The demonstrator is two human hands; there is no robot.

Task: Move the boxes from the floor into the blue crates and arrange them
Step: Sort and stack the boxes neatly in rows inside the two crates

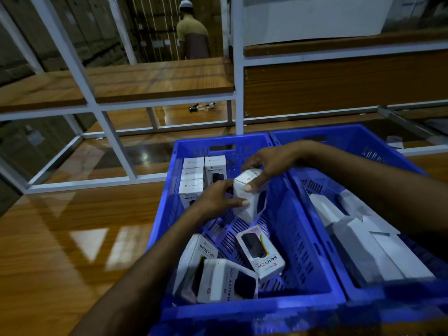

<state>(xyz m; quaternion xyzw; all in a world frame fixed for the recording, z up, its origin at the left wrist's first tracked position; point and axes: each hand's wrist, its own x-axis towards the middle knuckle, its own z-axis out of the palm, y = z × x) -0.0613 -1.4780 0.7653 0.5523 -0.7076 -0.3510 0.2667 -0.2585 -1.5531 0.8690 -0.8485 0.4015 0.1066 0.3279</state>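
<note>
Two blue crates stand side by side on a glossy wooden surface, the left crate [312, 260] in front of me and the right crate [358, 139] beside it. My left hand [215, 197] and my right hand [269, 166] both grip one white box [249, 197], tilted, above the middle of the left crate. Several white boxes [194, 175] stand upright in the crate's far left corner. Three more boxes lie loose at its near end, one [260, 253] face up. Several white boxes [363, 248] lie in the right crate.
A white metal shelf frame [238, 93] with wooden boards rises just behind the crates. A small dark object [201, 107] lies on a lower board. A person [192, 35] stands far back, facing away. Stacked cartons fill the far left.
</note>
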